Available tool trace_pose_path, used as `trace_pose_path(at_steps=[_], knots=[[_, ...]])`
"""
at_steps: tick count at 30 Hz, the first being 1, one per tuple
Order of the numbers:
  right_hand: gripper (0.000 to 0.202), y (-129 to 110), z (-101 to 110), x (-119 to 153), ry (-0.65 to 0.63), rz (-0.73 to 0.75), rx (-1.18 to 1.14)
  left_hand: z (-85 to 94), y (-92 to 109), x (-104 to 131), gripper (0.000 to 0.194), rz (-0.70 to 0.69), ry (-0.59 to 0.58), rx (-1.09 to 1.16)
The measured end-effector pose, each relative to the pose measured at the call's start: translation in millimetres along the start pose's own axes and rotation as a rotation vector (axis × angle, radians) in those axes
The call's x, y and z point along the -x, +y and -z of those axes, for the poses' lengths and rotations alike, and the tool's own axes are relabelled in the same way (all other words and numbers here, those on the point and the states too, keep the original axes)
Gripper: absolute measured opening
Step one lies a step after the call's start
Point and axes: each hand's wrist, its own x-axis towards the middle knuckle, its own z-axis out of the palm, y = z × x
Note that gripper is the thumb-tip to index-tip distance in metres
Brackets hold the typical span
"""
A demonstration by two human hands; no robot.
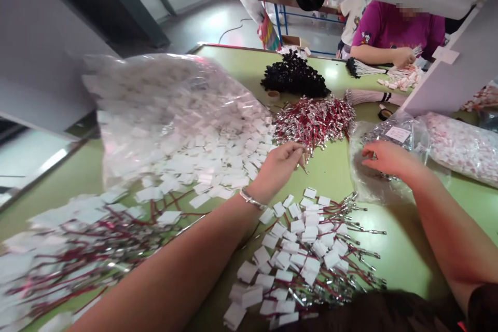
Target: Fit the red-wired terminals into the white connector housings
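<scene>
Worktop point(330, 179): a large bag point(171, 88) lies left of the red wire pile point(313, 119), white pieces point(218, 163) spilling out, probably for easy reach. Right of the pile: a small bag point(383, 192) beneath the right hand point(385, 158), whose grip I cannot judge. At the pile's near edge: the left hand point(280, 161), pinching a thin wire point(305, 169).

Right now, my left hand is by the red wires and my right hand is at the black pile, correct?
No: the head view shows your right hand at the clear plastic bag, not the black pile. Your left hand is by the red wires, as you said.
</scene>
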Motion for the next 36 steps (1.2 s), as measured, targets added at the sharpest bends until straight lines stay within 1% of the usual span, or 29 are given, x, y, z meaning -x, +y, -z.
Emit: trace_pose_path(at_steps=[3,5,7,9,12,13,15,17,20,22,24,27,29,33,36], knots=[[0.009,-8.3,-12.9,-6.6,-0.016,0.02,0.117,4.5,1.7,0.0,0.024,-0.003,0.019,0.045],[0.013,-13.7,-14.8,-8.3,-0.014,0.026,0.153,4.4,2.6,2.1,0.024,0.005,0.024,0.048],[0.017,-19.7,-12.3,-6.8,0.021,0.004,0.137,1.2,3.5,4.9,0.021,0.017,-0.014,0.049],[0.019,-30.5,-10.3,-2.9,0.093,0.005,0.026,-4.4,4.7,7.9,0.019,0.037,-0.091,0.031],[0.019,-57.6,-16.4,3.9,0.198,0.128,-0.313,-13.4,7.0,11.8,0.019,0.072,-0.177,-0.028],[0.019,-67.5,-21.0,5.6,0.22,0.167,-0.42,-15.4,7.7,12.9,0.02,0.079,-0.189,-0.037],[0.018,-83.8,-31.7,7.8,0.265,0.21,-0.561,-17.2,8.8,14.4,0.021,0.074,-0.201,-0.044],[0.017,-92.2,-40.9,8.4,0.299,0.226,-0.657,-16.2,9.6,15.2,0.022,0.055,-0.21,-0.059],[0.018,-92.2,-47.4,7.7,0.321,0.209,-0.799,-13.4,10.0,15.4,0.023,0.054,-0.219,-0.075],[0.018,-89.7,-47.8,6.2,0.326,0.197,-0.845,-13.1,9.6,15.3,0.024,0.066,-0.224,-0.066],[0.017,-88.3,-47.1,4.4,0.336,0.209,-0.828,-14.1,9.3,15.3,0.024,0.067,-0.233,-0.059],[0.017,-88.5,-45.7,2.9,0.294,0.242,-0.788,-16.1,9.9,16.2,0.025,0.045,-0.232,-0.082],[0.018,-88.5,-44.2,3.7,0.27,0.238,-0.799,-17.1,11.1,17.2,0.024,0.026,-0.236,-0.106],[0.02,-88.3,-42.7,7.5,0.322,0.181,-0.856,-18.7,12.5,18.6,0.024,0.026,-0.247,-0.098],[0.018,-88.9,-44.4,8.2,0.339,0.214,-0.811,-19.2,10.7,18.6,0.024,0.026,-0.25,-0.09]])
